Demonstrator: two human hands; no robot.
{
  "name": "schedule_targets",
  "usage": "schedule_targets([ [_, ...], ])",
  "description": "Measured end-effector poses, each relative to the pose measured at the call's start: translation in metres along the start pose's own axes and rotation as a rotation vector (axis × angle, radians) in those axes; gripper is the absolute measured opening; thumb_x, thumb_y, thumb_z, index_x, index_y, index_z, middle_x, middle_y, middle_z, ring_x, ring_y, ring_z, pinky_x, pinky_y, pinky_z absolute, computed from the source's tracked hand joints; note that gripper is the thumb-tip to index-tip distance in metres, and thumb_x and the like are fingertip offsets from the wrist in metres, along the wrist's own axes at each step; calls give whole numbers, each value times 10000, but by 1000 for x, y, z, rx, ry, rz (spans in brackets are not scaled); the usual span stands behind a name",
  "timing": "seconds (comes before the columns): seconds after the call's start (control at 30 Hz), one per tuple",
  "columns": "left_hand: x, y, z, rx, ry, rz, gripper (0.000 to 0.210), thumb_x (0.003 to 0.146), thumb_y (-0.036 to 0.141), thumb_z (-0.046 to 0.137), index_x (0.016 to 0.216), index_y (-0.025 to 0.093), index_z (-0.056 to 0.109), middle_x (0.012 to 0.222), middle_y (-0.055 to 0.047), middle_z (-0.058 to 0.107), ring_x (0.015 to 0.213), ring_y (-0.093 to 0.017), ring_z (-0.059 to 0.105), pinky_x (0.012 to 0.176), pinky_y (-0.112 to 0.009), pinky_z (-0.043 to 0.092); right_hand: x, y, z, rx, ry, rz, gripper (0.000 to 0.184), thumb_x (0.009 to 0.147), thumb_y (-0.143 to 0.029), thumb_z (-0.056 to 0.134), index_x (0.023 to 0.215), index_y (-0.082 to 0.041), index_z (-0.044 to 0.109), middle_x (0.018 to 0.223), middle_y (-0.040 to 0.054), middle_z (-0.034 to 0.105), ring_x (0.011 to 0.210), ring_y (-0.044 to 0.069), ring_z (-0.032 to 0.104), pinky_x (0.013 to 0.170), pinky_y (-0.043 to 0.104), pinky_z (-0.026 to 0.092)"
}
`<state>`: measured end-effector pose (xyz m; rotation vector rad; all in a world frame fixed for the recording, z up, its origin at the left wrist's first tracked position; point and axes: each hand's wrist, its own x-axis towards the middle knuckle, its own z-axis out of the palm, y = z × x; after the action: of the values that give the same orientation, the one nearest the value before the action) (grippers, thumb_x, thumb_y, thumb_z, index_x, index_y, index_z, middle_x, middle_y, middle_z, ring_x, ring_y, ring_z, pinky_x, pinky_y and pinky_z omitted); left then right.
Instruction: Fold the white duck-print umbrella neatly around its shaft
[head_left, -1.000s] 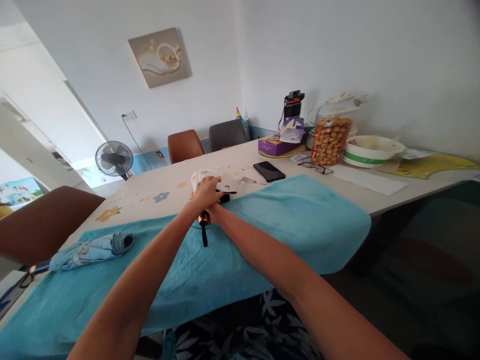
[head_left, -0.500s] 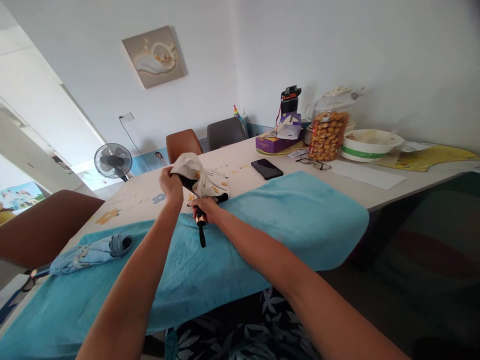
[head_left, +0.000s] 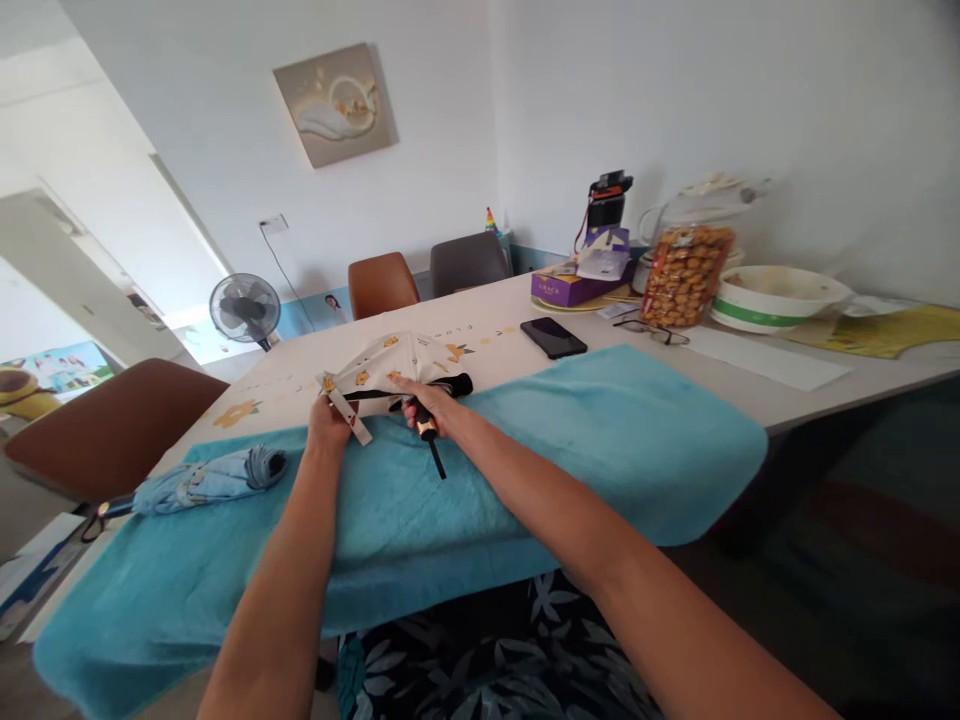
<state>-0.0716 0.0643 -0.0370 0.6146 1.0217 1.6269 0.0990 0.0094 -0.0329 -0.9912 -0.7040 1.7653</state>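
A white folding umbrella [head_left: 405,362] with yellow and orange prints is partly spread above the near side of the table. My right hand [head_left: 435,408] is closed round its black handle, whose strap dangles toward me. At the canopy's left edge, my left hand [head_left: 328,420] pinches the fabric, and a pale strap [head_left: 351,412] hangs beside its fingers. Black folds of the umbrella show to the right of my right hand. On the blue towel [head_left: 585,440] to the left lies a rolled light-blue umbrella [head_left: 210,480].
A phone [head_left: 553,337], glasses [head_left: 652,331], a purple tissue box [head_left: 566,288], a jar of brown snacks [head_left: 688,275] and a white bowl [head_left: 772,298] stand along the right side. Chairs [head_left: 382,285] and a fan [head_left: 245,308] are beyond the table.
My left hand has come down and left, drawing the canopy fabric out flatter, and the pale strap now shows. My right hand stays on the handle. The view has shifted slightly.
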Motion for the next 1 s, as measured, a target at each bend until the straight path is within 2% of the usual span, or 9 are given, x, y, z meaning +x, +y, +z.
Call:
schedule_targets([
  [0.07,0,2,-3,-37,-28,28,303,694,58,503,929,239,566,767,36,630,651,-96,609,645,-234,508,-1,-2,0,47,-10,23,359,870,-446,630,714,-168,466,503,-39,462,342,59,394,307,174,367],
  [0.17,2,1,-9,62,-60,133,485,610,30,556,1025,279,604,885,37,641,653,-77,585,606,-199,477,-2,-5,-3,66,-10,58,343,890,-430,604,721,-167,463,492,-53,435,334,52,388,302,161,361],
  [0.33,11,-6,-13,290,-81,304,409,598,98,596,977,237,658,981,-6,611,762,-96,588,685,-223,483,2,-6,-8,109,-10,53,236,930,-251,541,727,-158,467,502,-57,448,330,38,390,317,151,376],
  [0.43,11,-8,-13,447,14,433,340,625,81,520,919,199,647,903,-23,602,833,-138,584,783,-286,487,3,-5,-8,96,-45,51,242,940,-235,516,717,-158,461,498,-55,448,332,44,403,320,165,388],
  [0.53,2,-7,-10,697,207,684,321,630,31,439,843,182,626,927,-61,589,996,-203,550,936,-381,430,3,-2,-5,67,-45,48,234,940,-225,508,722,-156,463,498,-50,461,333,49,413,325,175,397],
  [0.6,-8,-6,-4,809,254,841,329,649,16,413,847,180,617,985,-85,588,1068,-225,518,992,-403,387,2,-1,-3,44,-10,22,215,928,-208,521,726,-155,468,502,-49,475,333,52,415,324,179,395],
  [0.7,-23,-10,11,829,60,934,323,730,49,399,923,190,615,1041,-90,608,1073,-211,537,991,-371,397,0,3,1,-28,42,-67,204,895,-182,546,703,-153,483,492,-47,483,335,62,421,321,190,396],
  [0.8,-32,-19,26,816,-172,906,307,835,156,405,1052,206,617,1152,-88,612,1126,-187,541,1011,-343,393,-1,8,6,-170,74,-194,238,856,-193,583,643,-165,482,452,-40,470,333,81,428,320,205,397],
  [1.0,-33,-18,49,834,-310,1034,415,881,279,457,1278,213,558,1430,-90,452,1377,-188,322,1153,-344,208,3,17,10,-438,125,-501,235,797,-197,603,597,-190,482,407,-25,477,341,108,466,334,200,379],
])
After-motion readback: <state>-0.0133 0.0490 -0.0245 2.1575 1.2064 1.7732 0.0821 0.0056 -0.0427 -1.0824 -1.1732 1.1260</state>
